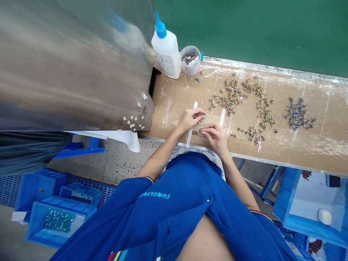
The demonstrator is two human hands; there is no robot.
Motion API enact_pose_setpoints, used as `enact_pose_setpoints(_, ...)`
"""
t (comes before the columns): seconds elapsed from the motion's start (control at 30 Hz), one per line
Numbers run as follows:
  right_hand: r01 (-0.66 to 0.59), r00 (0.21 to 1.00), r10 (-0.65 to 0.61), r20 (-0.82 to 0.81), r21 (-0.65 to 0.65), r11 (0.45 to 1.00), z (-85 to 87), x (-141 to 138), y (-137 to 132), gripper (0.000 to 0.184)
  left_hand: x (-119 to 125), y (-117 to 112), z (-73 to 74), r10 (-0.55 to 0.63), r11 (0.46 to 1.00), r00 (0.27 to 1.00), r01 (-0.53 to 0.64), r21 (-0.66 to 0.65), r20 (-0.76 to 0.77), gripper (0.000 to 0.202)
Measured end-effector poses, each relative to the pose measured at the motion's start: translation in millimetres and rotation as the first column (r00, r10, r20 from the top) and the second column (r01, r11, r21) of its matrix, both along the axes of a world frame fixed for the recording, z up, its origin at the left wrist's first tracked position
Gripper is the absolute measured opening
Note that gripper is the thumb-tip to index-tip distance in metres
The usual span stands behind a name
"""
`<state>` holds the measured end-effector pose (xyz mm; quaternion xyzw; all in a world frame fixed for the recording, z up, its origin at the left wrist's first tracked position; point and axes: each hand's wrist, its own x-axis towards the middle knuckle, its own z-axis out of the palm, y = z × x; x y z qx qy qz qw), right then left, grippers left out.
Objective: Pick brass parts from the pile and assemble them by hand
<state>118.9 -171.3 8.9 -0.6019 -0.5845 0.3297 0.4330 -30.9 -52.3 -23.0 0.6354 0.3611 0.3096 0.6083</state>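
Note:
My left hand [192, 119] hovers over the cardboard-covered bench, thumb and fingertips pinched together; whatever is between them is too small to make out. Just to its right, the fingers of my right hand [217, 138] are closed at the edge of a small white ring [201, 131], which lies low over the work spot. Two white strips, one on the left [189, 137] and one on the right [222, 117], flank this spot. Many small brass-coloured metal parts [231, 96] are scattered to the right of my hands, with a cluster of blue-tipped ones [298, 114] farther right.
A white bottle with a blue nozzle [168, 54] and a round tub of scraps [190, 67] stand at the back. A metal cabinet [81, 72] bounds the left, with small white bits [132, 125] on it. Blue crates [59, 221] sit below; a green surface [258, 32] lies beyond.

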Motion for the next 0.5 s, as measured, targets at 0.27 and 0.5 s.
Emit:
enact_pose_setpoints(0.27, 0.101, 0.987, -0.103, -0.122, -0.025, 0.995, 1.3, 8.7, 5.1, 0.038, -0.8, -0.4, -2.0, -0.027, 0.998, 0.998, 0.030, 0.055, -0.054, 0.018)
enact_pose_setpoints(0.5, 0.492, 0.813, -0.435, -0.387, 0.058, 0.868, -14.9, 10.7, 29.9, 0.042, 1.0, 1.8, -2.1, -0.052, 0.979, 0.989, 0.079, 0.189, -0.141, 0.015)
